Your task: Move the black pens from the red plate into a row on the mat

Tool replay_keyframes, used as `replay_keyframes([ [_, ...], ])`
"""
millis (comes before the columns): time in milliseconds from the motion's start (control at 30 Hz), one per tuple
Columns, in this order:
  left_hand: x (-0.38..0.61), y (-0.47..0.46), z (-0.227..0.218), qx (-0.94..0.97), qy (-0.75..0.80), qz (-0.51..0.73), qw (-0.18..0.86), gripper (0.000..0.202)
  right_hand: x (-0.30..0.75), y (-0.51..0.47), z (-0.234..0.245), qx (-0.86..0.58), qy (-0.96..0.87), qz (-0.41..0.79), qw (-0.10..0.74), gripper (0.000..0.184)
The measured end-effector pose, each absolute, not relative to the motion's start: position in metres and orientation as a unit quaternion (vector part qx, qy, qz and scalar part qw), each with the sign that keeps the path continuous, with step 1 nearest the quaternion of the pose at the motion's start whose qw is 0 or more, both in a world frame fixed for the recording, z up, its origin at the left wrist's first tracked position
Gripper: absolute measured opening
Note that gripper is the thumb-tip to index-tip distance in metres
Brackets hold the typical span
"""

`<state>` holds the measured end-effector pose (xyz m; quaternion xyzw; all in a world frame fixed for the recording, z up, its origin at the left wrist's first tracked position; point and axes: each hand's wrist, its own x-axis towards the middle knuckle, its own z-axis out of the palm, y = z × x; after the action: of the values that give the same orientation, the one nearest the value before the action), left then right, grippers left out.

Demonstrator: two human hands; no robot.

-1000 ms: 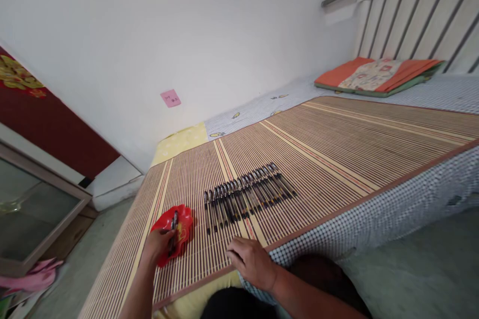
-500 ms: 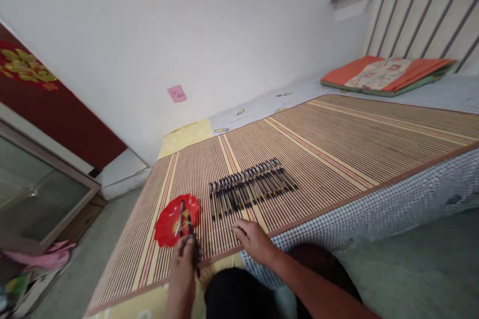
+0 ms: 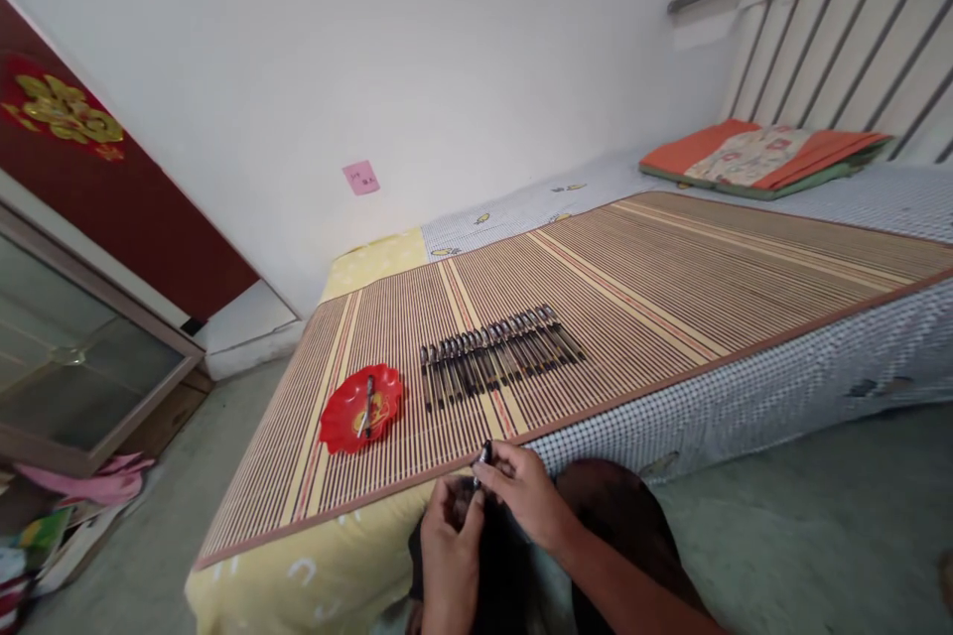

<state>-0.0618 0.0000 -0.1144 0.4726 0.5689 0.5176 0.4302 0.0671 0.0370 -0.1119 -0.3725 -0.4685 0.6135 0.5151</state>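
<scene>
A dark pen (image 3: 486,453) is held in front of my knees, at the mat's near edge. My left hand (image 3: 452,524) pinches its lower part with thumb and fingers. From the right, my right hand (image 3: 522,486) closes on its upper end; the fingers cover most of the pen. Beyond my hands, a row of several pens (image 3: 495,352) lies side by side on the striped mat. Left of that row sits a red scalloped dish (image 3: 339,417), with a dark pen (image 3: 370,392) and a thin light piece lying in it.
The striped mat (image 3: 632,298) covers the bed. A folded orange quilt (image 3: 826,164) rests near the white headboard (image 3: 841,50). Below the bed's near edge is the grey floor (image 3: 789,506), and a glass-fronted cabinet (image 3: 67,357) stands at left.
My left hand has moved right, from beside the red dish, carrying a pen. Both hands have come together, and my right hand now grips the pen's upper end.
</scene>
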Motion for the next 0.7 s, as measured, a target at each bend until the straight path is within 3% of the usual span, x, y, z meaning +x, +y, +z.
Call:
replay_keyframes([
  [100, -0.059, -0.006, -0.114, 0.482, 0.575, 0.499, 0.433, 0.029, 0.073, 0.028, -0.114, -0.380, -0.487, 0.599, 0.510, 0.031],
  [300, -0.053, -0.013, -0.102, 0.477, 0.573, 0.462, 0.480, 0.047, 0.087, 0.031, -0.114, -0.396, -0.483, 0.586, 0.517, 0.035],
  [433, -0.051, -0.022, -0.102, 0.473, 0.571, 0.424, 0.520, 0.054, 0.139, 0.056, -0.097, -0.475, -0.321, 0.521, 0.633, 0.038],
  [533, -0.053, -0.027, -0.107, 0.467, 0.556, 0.443, 0.526, 0.052, 0.178, 0.067, -0.084, -0.430, -0.267, 0.518, 0.690, 0.033],
  [600, -0.053, -0.027, -0.112, 0.462, 0.547, 0.462, 0.524, 0.049, 0.184, 0.062, -0.082, -0.410, -0.277, 0.546, 0.676, 0.032],
  [700, -0.049, -0.024, -0.115, 0.455, 0.547, 0.488, 0.506, 0.044, 0.163, 0.042, -0.089, -0.407, -0.334, 0.612, 0.590, 0.031],
])
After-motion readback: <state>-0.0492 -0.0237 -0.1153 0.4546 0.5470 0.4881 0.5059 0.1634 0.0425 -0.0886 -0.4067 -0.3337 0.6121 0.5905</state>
